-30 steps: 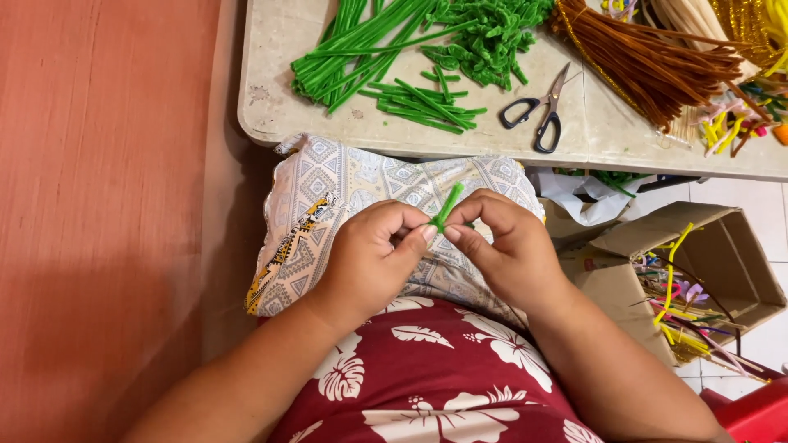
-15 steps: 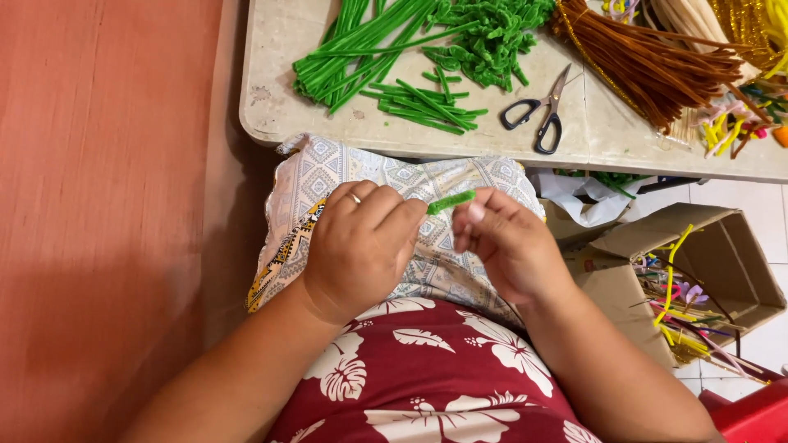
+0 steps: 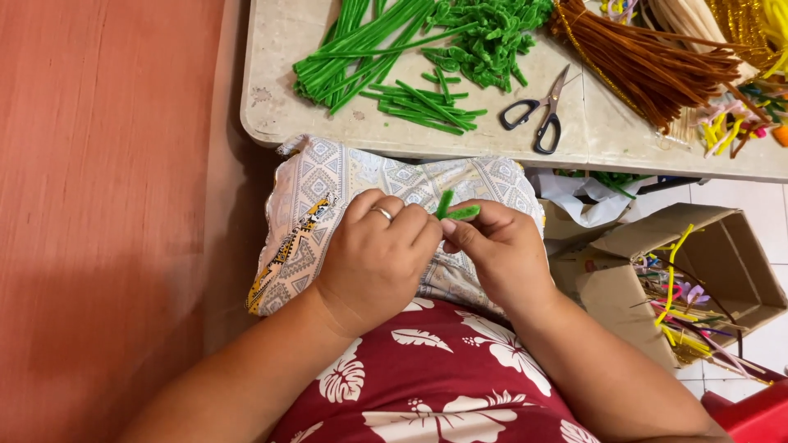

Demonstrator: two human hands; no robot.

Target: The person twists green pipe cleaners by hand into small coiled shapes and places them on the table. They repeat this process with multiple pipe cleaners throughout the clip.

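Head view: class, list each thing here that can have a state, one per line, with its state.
green pipe cleaner piece: bent, pinched between both hands
left hand: closed on the piece
right hand: closed on the piece
scissors: lying slightly open on the table
cardboard box: open, tipped sideways

Beyond the grip, black-handled scissors lie on the tabletop between cut green stems and a brown bundle; right of the grip sits a cardboard box.

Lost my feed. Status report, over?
Left hand and right hand both pinch a bent green pipe cleaner. Scissors on table. Nothing obstructing.
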